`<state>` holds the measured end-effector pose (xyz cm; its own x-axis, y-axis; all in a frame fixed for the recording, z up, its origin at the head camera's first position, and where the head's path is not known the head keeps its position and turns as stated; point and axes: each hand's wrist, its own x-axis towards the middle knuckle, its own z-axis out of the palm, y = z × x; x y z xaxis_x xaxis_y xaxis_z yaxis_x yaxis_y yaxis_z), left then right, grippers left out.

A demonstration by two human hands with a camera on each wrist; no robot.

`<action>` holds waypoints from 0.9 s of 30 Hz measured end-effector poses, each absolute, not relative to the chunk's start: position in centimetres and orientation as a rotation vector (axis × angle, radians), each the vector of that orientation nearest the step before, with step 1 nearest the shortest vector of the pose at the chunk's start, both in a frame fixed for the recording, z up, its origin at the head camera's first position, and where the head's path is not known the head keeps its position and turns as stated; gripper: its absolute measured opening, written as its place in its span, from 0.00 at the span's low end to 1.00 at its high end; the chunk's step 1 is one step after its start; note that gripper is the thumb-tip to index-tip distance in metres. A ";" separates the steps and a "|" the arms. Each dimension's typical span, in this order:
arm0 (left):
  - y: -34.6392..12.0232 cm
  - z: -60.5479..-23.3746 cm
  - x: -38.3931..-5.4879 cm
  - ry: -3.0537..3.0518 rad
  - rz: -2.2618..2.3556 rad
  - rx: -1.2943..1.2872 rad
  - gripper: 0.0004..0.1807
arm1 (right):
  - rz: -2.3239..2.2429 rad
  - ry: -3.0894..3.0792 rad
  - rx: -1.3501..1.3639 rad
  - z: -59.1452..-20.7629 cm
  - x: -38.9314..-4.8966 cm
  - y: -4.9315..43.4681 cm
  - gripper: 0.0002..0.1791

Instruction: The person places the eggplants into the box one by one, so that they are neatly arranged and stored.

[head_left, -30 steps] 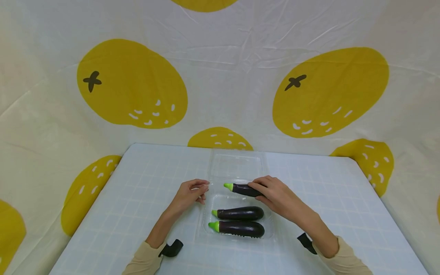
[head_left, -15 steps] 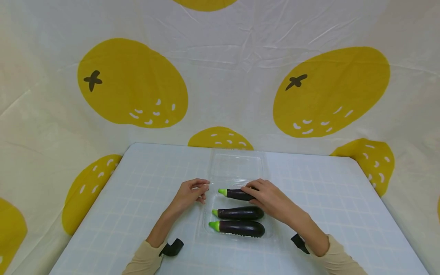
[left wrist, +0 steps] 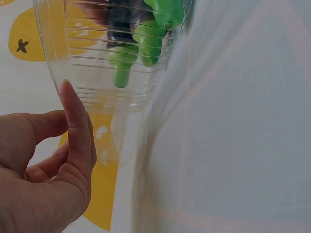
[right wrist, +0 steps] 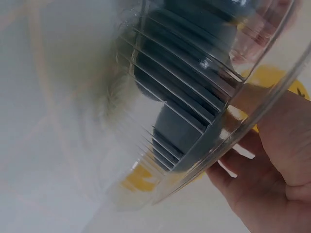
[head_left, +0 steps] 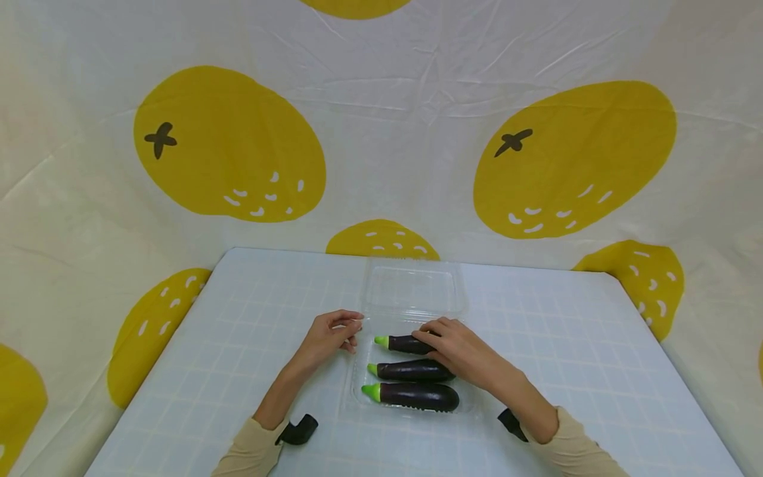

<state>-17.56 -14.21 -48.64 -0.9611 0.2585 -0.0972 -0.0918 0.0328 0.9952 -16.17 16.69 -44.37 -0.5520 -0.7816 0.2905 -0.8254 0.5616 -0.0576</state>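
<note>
Two eggplants, a middle one (head_left: pixel 411 370) and a near one (head_left: pixel 417 396), lie side by side in a clear plastic clamshell container (head_left: pixel 471 404), green stem ends to the left. My right hand (head_left: pixel 461 348) grips a third eggplant (head_left: pixel 405 344) from above, low in the back of the container; its right end is hidden by the hand. Through the ribbed wall in the right wrist view, dark eggplant bodies (right wrist: pixel 182 58) show. My left hand (head_left: pixel 330 334) is at the container's left rim, with an extended fingertip (left wrist: pixel 68 90) right at the rim in the left wrist view.
The container's lid (head_left: pixel 414 288) lies folded back toward the table's far edge. A pale checked cloth covers the table (head_left: pixel 268 291). Behind hangs a white curtain (head_left: pixel 399 132) with yellow fruit prints. Black straps (head_left: pixel 300 430) circle both wrists.
My right hand has moved left and toward me with the third eggplant, bringing it down into the container behind the other two. The left hand has stayed at the rim.
</note>
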 end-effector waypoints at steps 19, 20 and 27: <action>-14.1 -48.6 -17.6 2.069 2.011 0.168 0.20 | 0.397 -2.639 1.417 -44.9 -16.1 16.6 0.20; -14.1 -48.6 -17.6 2.071 2.009 0.169 0.20 | 0.403 -2.641 1.422 -44.9 -16.1 16.6 0.20; -14.1 -48.6 -17.5 2.086 2.008 0.152 0.20 | 0.418 -2.682 1.408 -44.7 -16.1 16.7 0.18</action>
